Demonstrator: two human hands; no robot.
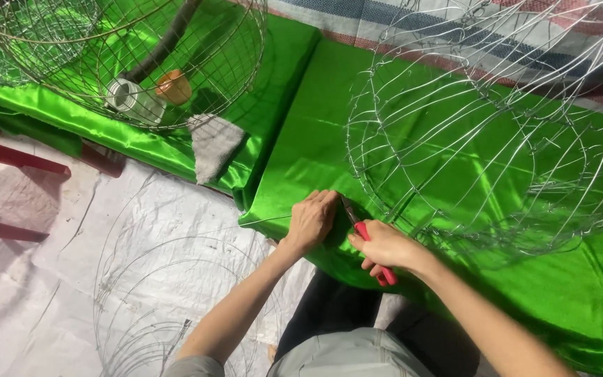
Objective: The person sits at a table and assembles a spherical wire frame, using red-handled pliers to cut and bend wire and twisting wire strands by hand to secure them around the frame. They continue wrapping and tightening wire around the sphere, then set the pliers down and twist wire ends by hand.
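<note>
Head view: right hand [385, 246] grips red-handled pliers [370, 244]; left hand [312, 220] just beside, seemingly pinching thin wire [273, 218].

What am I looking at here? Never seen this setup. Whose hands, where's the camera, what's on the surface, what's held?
There is no machine: a person works with two bare hands, and the single picture comes from a camera worn on that person's head, looking down.

The left hand presses flat on shiny green fabric near its edge. The right hand holds red-handled pliers or cutters, their tip at the fabric beside the left hand; which tool it is I cannot tell.

On the fabric to the right lies a round wire frame. At upper left a wire basket stands over a grey cylinder and an orange cup. More wire hoops lie on the white floor sheet.
</note>
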